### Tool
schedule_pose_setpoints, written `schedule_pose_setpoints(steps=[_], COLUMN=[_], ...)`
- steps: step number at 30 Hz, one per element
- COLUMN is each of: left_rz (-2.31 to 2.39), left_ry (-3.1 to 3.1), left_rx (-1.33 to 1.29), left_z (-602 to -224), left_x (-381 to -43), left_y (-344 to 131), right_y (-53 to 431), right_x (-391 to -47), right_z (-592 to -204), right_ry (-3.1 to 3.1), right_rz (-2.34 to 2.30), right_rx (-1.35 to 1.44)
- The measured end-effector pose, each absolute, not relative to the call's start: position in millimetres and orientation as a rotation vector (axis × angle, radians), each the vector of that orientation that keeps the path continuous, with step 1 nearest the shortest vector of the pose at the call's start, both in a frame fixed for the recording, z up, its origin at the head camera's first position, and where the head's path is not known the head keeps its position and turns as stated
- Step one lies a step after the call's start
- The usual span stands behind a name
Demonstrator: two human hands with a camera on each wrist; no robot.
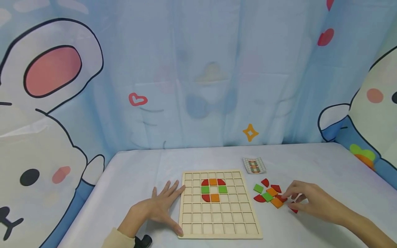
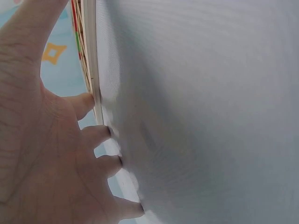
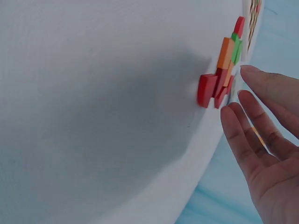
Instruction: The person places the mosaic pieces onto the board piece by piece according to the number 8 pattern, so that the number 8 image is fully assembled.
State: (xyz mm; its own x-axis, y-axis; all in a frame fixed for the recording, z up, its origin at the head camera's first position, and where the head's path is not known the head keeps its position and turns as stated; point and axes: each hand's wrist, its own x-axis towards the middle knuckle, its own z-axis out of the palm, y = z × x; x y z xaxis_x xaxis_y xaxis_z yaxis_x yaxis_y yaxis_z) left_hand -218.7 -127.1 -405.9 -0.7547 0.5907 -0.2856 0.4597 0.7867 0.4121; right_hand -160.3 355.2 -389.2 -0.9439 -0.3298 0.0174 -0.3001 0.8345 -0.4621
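A wooden grid board [image 1: 220,218] lies on the table. Set in its upper squares is a ring of red quarter-rounds [image 1: 205,198], orange squares [image 1: 215,197] and green squares [image 1: 222,189]. My left hand [image 1: 159,206] rests with spread fingers along the board's left edge, as the left wrist view also shows. To the right of the board my right hand [image 1: 313,201] hovers at a loose pile of pieces, its fingers loosely bent and apart, nothing seen between them. Nearest to its fingertips are red quarter-rounds [image 3: 206,91] and an orange square [image 3: 225,53].
A small pattern card [image 1: 254,166] with a coloured design lies behind the pile, near the board's upper right corner. More loose green [image 1: 258,188] and red [image 1: 265,182] pieces are scattered beside the board. A printed curtain [image 1: 204,113] hangs behind the white table.
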Motion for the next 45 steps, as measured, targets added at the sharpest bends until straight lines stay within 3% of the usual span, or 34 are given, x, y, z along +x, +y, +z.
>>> schedule_pose_setpoints(steps=[33, 45], left_rz=[0.428, 0.423], left_ry=[2.579, 2.584], left_rx=[0.794, 0.784], left_z=[-405.8, -405.6], left_x=[-218.3, -218.4], left_y=[-125.4, -126.1], right_y=[366.5, 374.2], right_x=[-177.9, -168.3], right_z=[-396.3, -406.3], right_ry=[2.796, 2.883], right_rz=[-0.817, -0.859], right_rx=[-0.189, -0.376])
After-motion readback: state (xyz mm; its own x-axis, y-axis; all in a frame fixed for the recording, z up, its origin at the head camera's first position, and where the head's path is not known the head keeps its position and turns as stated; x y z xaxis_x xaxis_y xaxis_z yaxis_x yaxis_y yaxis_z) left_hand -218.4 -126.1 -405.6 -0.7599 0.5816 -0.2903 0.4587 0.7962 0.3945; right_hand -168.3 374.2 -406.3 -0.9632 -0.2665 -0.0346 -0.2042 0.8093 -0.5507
